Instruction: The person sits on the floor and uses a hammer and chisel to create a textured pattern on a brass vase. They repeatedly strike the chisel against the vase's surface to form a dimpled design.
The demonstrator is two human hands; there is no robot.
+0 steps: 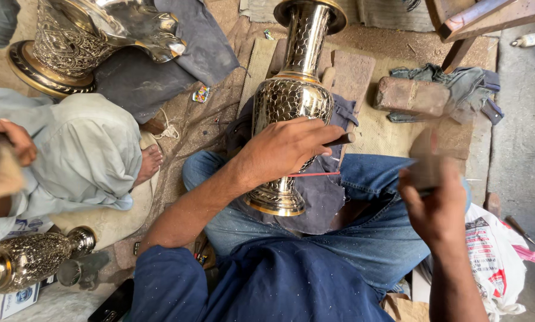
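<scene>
The dusty floor [520, 155] carries a brown mat [392, 128]; on it lie a brick [410, 95], grey crumpled cloth [467, 80] and a dark cloth [160, 77].

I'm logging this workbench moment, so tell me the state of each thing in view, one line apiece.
Vase: lying on the lap, neck pointing away, on a dark cloth.
Left hand: resting on the vase, gripping a dark punch.
Right hand: raised, gripping a blurred mallet.
Brick: lying flat on the mat.
Small vase: lying on its side.
Large vessel: tilted, by another person.
</scene>
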